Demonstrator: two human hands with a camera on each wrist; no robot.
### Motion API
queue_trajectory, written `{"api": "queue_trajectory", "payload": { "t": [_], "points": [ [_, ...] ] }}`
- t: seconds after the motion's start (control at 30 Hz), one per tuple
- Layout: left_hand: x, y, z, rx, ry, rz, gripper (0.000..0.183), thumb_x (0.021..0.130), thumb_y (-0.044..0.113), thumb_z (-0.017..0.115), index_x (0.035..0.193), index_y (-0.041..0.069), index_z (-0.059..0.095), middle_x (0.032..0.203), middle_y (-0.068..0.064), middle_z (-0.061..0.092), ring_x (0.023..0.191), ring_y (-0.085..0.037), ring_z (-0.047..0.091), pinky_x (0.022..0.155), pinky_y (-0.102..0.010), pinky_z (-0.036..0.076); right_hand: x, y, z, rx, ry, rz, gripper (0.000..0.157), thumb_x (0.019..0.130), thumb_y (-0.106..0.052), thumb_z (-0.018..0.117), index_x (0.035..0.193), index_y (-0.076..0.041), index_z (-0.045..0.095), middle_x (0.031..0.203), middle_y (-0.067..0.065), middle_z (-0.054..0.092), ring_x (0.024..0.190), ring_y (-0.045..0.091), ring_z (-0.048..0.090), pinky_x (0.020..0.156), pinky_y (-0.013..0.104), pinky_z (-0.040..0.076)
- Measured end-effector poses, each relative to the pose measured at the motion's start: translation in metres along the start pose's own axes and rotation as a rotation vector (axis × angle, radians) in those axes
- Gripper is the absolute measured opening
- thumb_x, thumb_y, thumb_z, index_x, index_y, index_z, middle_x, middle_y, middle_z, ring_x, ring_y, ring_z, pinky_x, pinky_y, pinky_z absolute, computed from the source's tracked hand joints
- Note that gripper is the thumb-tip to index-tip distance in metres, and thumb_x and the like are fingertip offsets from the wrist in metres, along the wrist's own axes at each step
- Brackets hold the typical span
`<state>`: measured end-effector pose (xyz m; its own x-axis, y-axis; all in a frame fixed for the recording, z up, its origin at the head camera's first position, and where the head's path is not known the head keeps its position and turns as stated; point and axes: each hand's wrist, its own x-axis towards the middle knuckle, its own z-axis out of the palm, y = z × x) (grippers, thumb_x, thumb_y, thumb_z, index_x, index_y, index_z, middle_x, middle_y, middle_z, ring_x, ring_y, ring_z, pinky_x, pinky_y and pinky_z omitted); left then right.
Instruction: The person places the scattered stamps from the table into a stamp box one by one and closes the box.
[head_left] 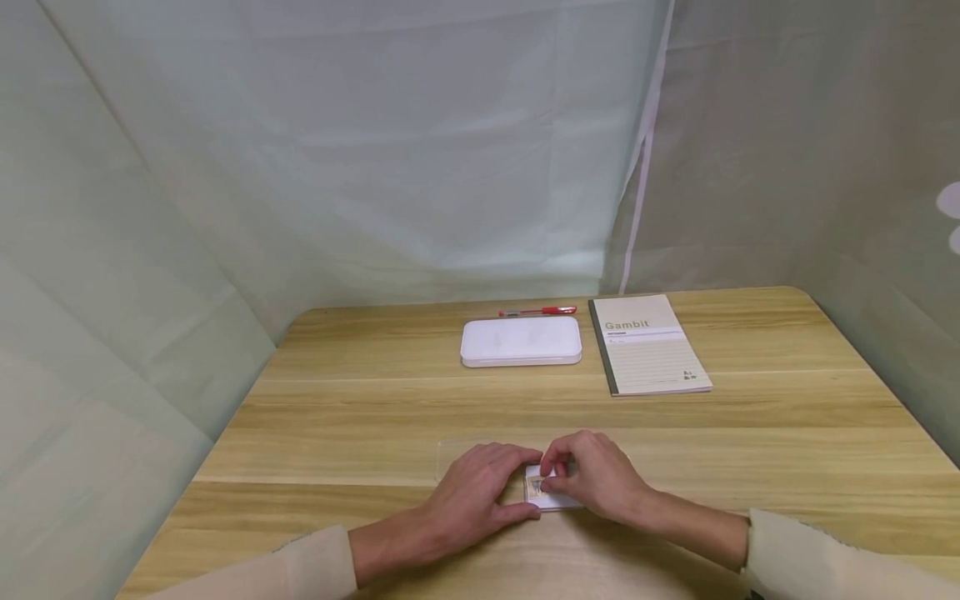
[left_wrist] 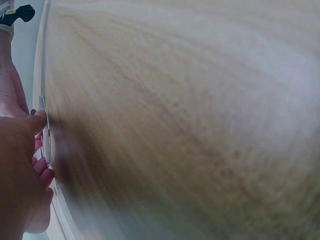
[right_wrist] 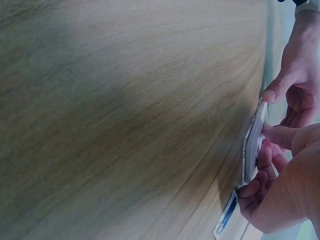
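Note:
A small white-bordered picture card [head_left: 534, 492] lies face up on a thin, layered rectangular stack [right_wrist: 253, 145] with a clear rim. My left hand [head_left: 476, 492] grips the stack's left end, thumb on the near edge and fingers on the far edge. My right hand [head_left: 600, 479] leans over from the right, its thumb and index fingertips pinched close together on the card face; its hand covers the stack's right part. In the right wrist view, a narrow white-and-blue card [right_wrist: 226, 215] rests beside the right fingers. The left wrist view shows the stack only edge-on.
Behind the hands are a white flat case [head_left: 521, 342], a red pen [head_left: 538, 312] and a Gambit notebook [head_left: 648, 346]. A faint clear sheet or lid [head_left: 442, 458] lies left of my left hand. Fabric curtains [head_left: 450, 150] surround the wooden table [head_left: 360, 408].

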<state>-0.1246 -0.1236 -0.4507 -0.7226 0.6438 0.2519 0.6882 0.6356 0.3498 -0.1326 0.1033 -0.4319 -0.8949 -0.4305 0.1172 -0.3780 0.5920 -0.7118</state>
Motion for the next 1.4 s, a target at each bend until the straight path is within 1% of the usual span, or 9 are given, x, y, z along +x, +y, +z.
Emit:
{"api": "queue_trajectory", "payload": {
  "t": [0.27,0.57,0.97,1.4],
  "points": [
    [0.0002,0.0,0.0,0.006,0.002,0.003,0.06,0.09,0.047,0.085,0.138,0.018,0.065,0.131,0.008,0.071,0.121,-0.012,0.064,0.108,-0.037,0.05,-0.0006,-0.0007,0.0001,-0.003,0.003,0.005,0.021,0.081,-0.012,0.092,0.078,-0.022,0.074,0.064,-0.016,0.053,0.063,0.001,0.047,0.057,0.023,0.037],
    [0.0004,0.0,0.0001,0.015,0.001,0.001,0.059,0.09,0.047,0.084,0.138,0.018,0.065,0.131,0.009,0.071,0.12,-0.012,0.064,0.107,-0.036,0.05,0.0016,-0.0007,0.0019,-0.036,0.007,0.007,0.023,0.081,-0.011,0.091,0.076,-0.024,0.073,0.063,-0.018,0.052,0.063,0.001,0.047,0.058,0.023,0.037],
    [0.0009,0.0,-0.0009,0.005,0.0,0.008,0.06,0.09,0.047,0.084,0.138,0.017,0.065,0.131,0.008,0.071,0.121,-0.012,0.064,0.107,-0.037,0.051,0.0007,-0.0003,0.0022,-0.029,-0.001,0.008,0.024,0.082,-0.012,0.091,0.077,-0.025,0.072,0.063,-0.017,0.052,0.062,0.001,0.046,0.055,0.023,0.036],
    [0.0006,0.0002,-0.0007,0.02,-0.006,0.004,0.059,0.09,0.047,0.084,0.138,0.016,0.065,0.131,0.006,0.071,0.121,-0.013,0.064,0.108,-0.037,0.051,-0.0005,-0.001,0.0029,-0.045,0.008,0.013,0.025,0.081,-0.014,0.091,0.076,-0.026,0.07,0.064,-0.017,0.052,0.062,0.002,0.046,0.056,0.024,0.037]
  ]
}}
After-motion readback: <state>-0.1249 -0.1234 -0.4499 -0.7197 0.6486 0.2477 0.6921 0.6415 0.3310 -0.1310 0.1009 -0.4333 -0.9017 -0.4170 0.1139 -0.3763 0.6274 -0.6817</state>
